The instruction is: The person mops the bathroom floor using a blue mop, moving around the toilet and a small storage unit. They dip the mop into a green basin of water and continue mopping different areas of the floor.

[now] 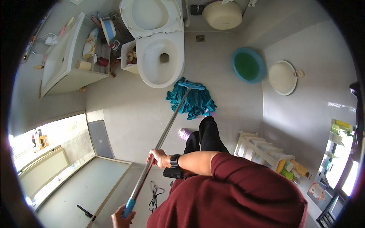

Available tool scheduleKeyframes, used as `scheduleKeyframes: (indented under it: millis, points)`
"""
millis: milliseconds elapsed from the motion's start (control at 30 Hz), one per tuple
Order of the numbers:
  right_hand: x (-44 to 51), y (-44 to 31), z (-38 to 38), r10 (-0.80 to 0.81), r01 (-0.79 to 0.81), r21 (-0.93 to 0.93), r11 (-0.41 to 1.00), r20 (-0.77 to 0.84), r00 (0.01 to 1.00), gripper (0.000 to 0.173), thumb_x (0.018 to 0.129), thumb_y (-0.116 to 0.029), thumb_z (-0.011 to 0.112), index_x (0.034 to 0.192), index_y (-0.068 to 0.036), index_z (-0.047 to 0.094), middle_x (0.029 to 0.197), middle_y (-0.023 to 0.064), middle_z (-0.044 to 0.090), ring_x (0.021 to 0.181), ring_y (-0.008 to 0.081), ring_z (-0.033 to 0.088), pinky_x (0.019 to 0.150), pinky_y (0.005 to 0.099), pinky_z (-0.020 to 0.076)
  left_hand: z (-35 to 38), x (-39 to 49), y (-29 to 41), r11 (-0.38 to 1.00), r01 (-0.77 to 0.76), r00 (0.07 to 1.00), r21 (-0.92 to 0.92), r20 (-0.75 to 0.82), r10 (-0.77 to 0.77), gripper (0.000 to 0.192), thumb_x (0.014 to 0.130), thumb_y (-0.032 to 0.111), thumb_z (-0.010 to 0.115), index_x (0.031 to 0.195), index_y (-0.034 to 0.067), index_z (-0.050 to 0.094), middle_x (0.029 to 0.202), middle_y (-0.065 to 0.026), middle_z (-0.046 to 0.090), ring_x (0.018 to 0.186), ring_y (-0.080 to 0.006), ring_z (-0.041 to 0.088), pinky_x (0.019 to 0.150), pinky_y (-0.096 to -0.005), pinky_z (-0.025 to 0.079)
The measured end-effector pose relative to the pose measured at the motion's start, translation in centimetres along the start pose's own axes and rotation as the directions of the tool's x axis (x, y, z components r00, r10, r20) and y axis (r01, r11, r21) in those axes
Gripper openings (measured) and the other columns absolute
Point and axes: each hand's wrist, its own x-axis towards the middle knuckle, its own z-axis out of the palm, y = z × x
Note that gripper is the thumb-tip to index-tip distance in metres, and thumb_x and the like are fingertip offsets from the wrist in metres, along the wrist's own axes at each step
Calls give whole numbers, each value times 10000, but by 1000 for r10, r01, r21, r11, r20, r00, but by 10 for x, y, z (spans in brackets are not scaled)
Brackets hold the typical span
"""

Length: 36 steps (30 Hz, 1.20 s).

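Note:
My right hand (157, 158), with a black band and device at the wrist, grips the metal pole of a mop (172, 121) partway along. At the lower edge, my left hand (122, 218) is around the blue grip at the pole's end and is partly cut off by the frame. The teal cloth-strip mop head (192, 99) lies spread on the grey floor, just below the front of the white toilet (161, 64). Its lower strips touch or overlap the purple slipper on one foot. The toilet's lid and seat are raised.
A blue basin (247, 65) of green liquid stands on the right. A waste bin (129, 61) adjoins the toilet, beside a vanity cabinet (91, 75). White plastic drawers (256, 148) stand at right. A door (82, 185) and a black cable (154, 196) are lower left.

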Motion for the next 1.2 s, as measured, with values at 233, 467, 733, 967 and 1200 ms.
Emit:
scheduleKeyframes:
  millis: [233,467,733,967,1200]
  points:
    - [30,-25,-56,-145,142,-40,989,-78,986,166,768,-96,461,618,-35,424,526,91,442,450,223,500,459,386,499,82,21,3,965,-167,985,-203,-73,156,411,617,17,704,1016,-18,610,759,-68,622,690,-89,525,632,-261,454]
    - [38,-129,-98,-413,394,-160,905,-108,904,215,800,-109,454,605,-45,391,523,70,407,420,202,448,390,365,415,157,64,61,939,-317,948,-136,-63,311,456,666,113,715,1089,18,571,748,-144,633,648,-167,625,614,-298,491]
    - [36,-298,-103,-546,522,-236,820,-48,836,203,780,-60,447,589,-8,401,517,115,411,418,234,447,402,394,423,186,113,187,845,-523,847,-113,39,530,491,708,123,651,1151,-3,480,889,-231,597,797,-381,587,696,-402,467]
    - [46,-309,-104,-667,597,-345,724,-130,734,254,808,-125,459,595,-8,386,485,123,429,404,249,468,331,395,349,201,124,188,787,-595,798,-164,-1,603,495,711,109,646,1162,-7,479,919,-249,590,838,-395,581,717,-400,473]
    - [12,-101,-72,-459,376,-408,832,-126,879,177,773,-103,481,629,-27,412,507,98,437,404,219,463,326,375,379,126,44,46,921,-378,925,-93,0,380,582,637,115,707,1179,49,508,832,-194,620,735,-246,631,660,-329,482]
